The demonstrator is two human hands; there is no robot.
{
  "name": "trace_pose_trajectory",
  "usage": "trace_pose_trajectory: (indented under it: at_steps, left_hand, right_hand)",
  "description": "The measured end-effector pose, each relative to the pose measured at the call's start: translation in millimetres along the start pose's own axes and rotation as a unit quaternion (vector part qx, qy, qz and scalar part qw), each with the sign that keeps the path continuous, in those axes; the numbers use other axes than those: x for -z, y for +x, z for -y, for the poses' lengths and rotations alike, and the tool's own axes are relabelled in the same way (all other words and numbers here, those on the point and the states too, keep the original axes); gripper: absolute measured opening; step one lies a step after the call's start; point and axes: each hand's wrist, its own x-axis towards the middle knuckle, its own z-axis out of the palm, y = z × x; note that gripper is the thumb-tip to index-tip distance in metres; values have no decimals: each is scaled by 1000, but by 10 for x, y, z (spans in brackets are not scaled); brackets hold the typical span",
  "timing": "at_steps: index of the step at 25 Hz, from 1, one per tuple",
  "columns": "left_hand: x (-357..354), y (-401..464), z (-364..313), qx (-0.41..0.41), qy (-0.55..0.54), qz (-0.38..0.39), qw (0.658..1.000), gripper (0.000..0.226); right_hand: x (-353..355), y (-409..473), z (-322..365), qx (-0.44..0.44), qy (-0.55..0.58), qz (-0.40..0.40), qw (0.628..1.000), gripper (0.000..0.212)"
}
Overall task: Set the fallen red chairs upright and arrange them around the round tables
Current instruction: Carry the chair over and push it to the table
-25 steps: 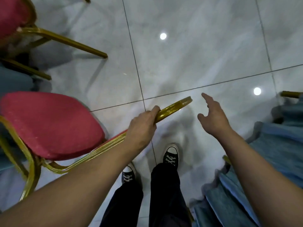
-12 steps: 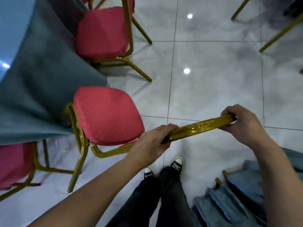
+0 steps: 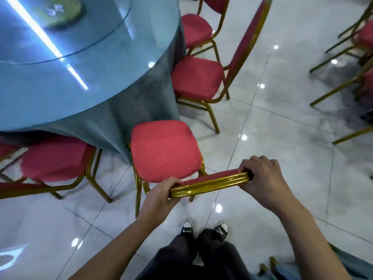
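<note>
A red chair (image 3: 163, 150) with a gold frame stands upright in front of me, its seat facing the round table (image 3: 60, 81) draped in blue-grey cloth. My left hand (image 3: 161, 195) grips the left end of the chair's gold top rail (image 3: 210, 183). My right hand (image 3: 262, 178) grips the right end of the same rail. The seat's front edge is close to the hanging cloth.
Around the table stand more red chairs: one at the left (image 3: 54, 158), one beyond (image 3: 197, 77), and another behind it (image 3: 195, 29). More gold-legged chairs (image 3: 359, 57) crowd the right edge. Blue cloth (image 3: 343, 265) lies at bottom right. My feet (image 3: 203, 231) are on glossy tile.
My right hand reached over and took the top rail, joining the left. The chair has come upright and now sits nearer the table, which has come into view.
</note>
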Motion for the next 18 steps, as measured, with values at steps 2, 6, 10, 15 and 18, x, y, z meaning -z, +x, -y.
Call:
trace_pose_trajectory:
  at_steps: [2, 6, 10, 15, 18]
  left_hand:
    - [144, -299, 117, 17, 16, -47, 999, 45]
    - [335, -784, 296, 26, 130, -128, 983, 41]
    - [353, -1154, 523, 117, 132, -111, 978, 62]
    - [-96, -1443, 451, 194, 53, -110, 973, 58]
    - [-166, -1400, 347, 220, 55, -122, 966, 64]
  right_hand:
    - [-146, -46, 327, 50, 10, 14, 999, 23]
    - [-527, -31, 755, 126, 47, 66, 989, 27]
    - [-781, 53, 1024, 191, 9, 89, 977, 34]
    - [-821, 96, 1009, 239, -30, 127, 962, 35]
    - [-744, 133, 909, 267, -17, 130, 955, 27]
